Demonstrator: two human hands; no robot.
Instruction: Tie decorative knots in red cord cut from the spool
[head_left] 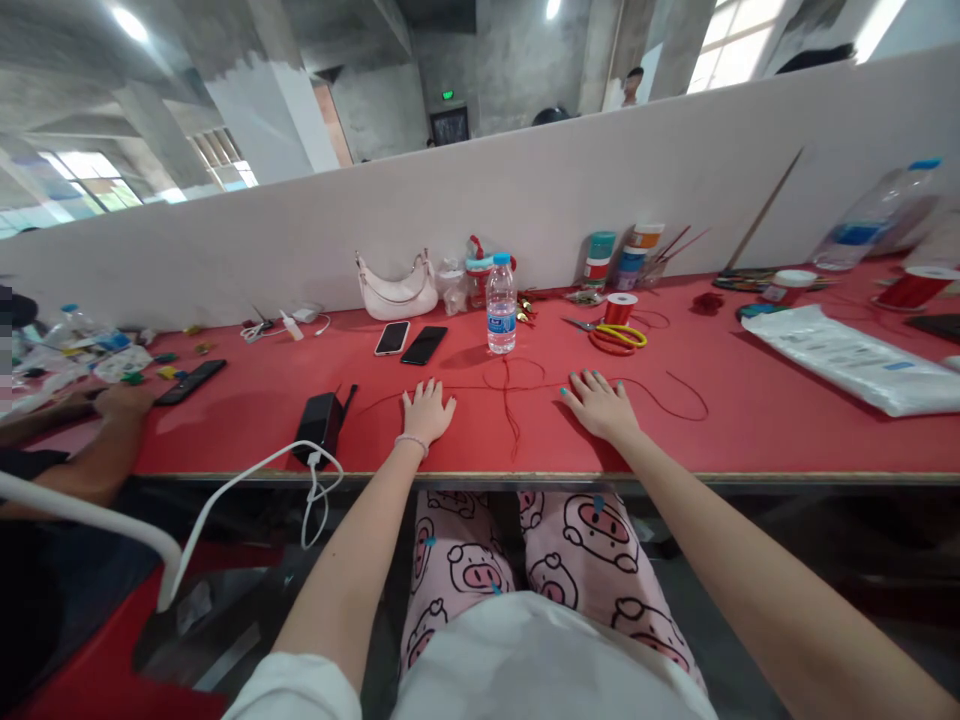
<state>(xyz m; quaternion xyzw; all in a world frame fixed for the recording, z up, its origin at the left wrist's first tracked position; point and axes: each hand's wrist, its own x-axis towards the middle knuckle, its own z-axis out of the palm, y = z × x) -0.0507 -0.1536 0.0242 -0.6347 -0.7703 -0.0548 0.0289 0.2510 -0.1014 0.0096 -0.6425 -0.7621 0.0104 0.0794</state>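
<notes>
Left hand (427, 412), right hand (606, 408), spread flat on red tabletop (247, 395)

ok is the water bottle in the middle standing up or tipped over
Upright: the water bottle stands on the red tabletop, its blue cap at the top.

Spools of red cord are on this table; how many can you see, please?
2: one small spool just behind the scissors, and one larger spool near the right edge, beyond the white packet. More may be hidden.
</notes>
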